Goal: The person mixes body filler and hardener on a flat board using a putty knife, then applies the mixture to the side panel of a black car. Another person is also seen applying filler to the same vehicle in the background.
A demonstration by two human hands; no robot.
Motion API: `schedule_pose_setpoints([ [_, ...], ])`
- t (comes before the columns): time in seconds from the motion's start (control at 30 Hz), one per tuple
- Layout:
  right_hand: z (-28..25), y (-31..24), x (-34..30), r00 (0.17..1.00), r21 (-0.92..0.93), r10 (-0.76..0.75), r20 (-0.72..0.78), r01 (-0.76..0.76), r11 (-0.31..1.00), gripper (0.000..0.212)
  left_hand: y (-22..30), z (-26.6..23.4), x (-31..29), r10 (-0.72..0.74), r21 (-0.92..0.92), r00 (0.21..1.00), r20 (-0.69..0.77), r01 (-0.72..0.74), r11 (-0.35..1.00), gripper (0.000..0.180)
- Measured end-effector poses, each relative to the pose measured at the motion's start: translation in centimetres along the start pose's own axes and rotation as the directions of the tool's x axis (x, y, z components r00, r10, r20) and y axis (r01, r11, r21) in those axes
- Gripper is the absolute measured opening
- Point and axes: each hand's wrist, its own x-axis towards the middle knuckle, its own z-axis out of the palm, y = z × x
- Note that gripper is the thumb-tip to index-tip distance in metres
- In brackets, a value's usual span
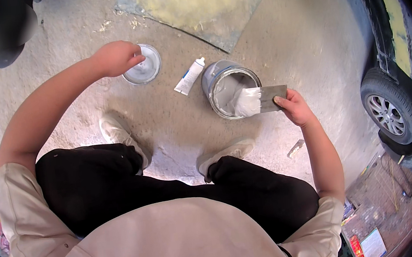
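White paste [247, 102] is sitting on a scraper [272, 98] the right hand [294, 108] is pinching over the can [208, 83], apparently scooping. Left hand [118, 58] is covering part of the lid [147, 73], grip unclear; level lifting is seemingly pending.

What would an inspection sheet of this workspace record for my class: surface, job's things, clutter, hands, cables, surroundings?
Surface: worn, stained floor.
Job's things: open can of grey paste; scraper loaded with white paste; round lid; white tube.
Clutter: pale scraps; small flat piece.
Hands: left hand over the lid, contact unclear; right hand grips the scraper.
Cables: dark cord-like length at right, kind unclear.
Surroundings: yellow-stained sheet ahead; vehicle wheel at right.
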Motion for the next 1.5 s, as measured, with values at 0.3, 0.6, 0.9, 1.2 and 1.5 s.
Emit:
schedule_pose_setpoints([
  [0.3, 0.8, -13.2, 4.8, 0.954, 0.034, -0.299, -0.020, 0.300, 0.953, 0.034, -2.3, -2.2, 1.7, -0.079, -0.038, 0.988, -0.136, 0.075, 0.997, 0.026],
  [0.6, 8.7, -19.9, 24.8, 0.807, -0.985, -0.569, -0.161, -0.096, 0.143, 0.034, -3.8, -2.1, 11.0, -0.213, 0.283, 0.956, -0.204, 0.266, 0.922, 0.045],
  [0.9, 10.6, -9.2, 30.8, 0.767, -0.937, -0.616, 0.179, -0.057, -0.344, 0.039, -0.1, 3.3, 13.3, -0.308, 0.022, 0.801, -0.514, 0.371, 0.928, 0.076],
  [1.2, 10.0, -8.3, 26.5, 0.880, -0.957, -0.405, 0.248, 0.156, -0.246, 0.038, -1.7, -0.6, 12.7, -0.357, -0.168, 0.878, -0.319, 0.318, 0.933, 0.078],
  [1.5, 8.3, -11.8, 17.9, 0.756, -0.927, -0.593, 0.278, 0.372, 0.040, 0.030, -2.2, -1.2, 12.9, -0.408, -0.144, 0.893, -0.189, 0.386, 0.911, 0.076],
])
